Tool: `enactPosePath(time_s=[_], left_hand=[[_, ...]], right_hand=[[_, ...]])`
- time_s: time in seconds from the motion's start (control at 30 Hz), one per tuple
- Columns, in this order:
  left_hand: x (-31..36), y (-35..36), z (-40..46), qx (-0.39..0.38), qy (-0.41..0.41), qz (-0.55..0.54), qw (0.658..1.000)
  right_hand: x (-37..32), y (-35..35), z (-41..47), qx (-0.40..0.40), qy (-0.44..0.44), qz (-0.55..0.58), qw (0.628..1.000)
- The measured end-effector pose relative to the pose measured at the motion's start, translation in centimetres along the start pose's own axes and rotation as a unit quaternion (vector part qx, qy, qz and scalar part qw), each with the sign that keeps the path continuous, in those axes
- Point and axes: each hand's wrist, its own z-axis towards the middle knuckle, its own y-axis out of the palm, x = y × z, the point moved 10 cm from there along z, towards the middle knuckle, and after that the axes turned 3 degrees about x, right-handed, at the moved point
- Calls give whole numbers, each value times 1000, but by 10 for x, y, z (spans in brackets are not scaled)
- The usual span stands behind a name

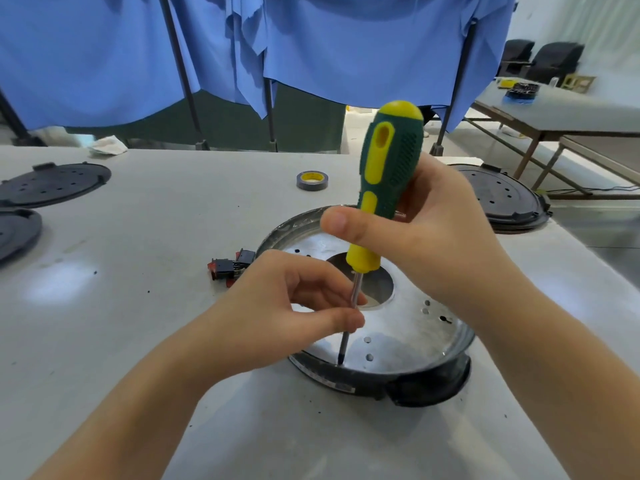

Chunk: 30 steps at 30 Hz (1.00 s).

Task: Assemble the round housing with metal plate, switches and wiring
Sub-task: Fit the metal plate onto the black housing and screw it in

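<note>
Green-and-yellow-handled screwdriver (388, 174): handle gripped by right hand (426, 230); steel shaft pinched by left hand (287, 313); tip on round perforated metal plate (408, 334) within black round housing (433, 382), on white desk (166, 237).

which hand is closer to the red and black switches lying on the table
Left. The left hand pinches the screwdriver shaft just right of the switches. The right hand grips the handle higher up, farther right.

Your left hand (277, 306) and right hand (426, 230) are bare, with no gloves, rings or watch. Both forearms are uncovered as far as they show; no sleeve reaches them. Your right thumbnail is short.
</note>
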Motion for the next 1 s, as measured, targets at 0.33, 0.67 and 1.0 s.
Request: enactPosePath(time_s=[0.33,0.67,1.0], left_hand=[[-4,7,-5,-50,-38,-47,997],[-3,-3,0,23,-31,-47,998],[-2,4,-4,-33,-36,-64,997]], right_hand=[[22,23,-9,-268,124,206,933],[16,10,-1,-83,45,6,996],[27,29,-10,-244,128,218,936]])
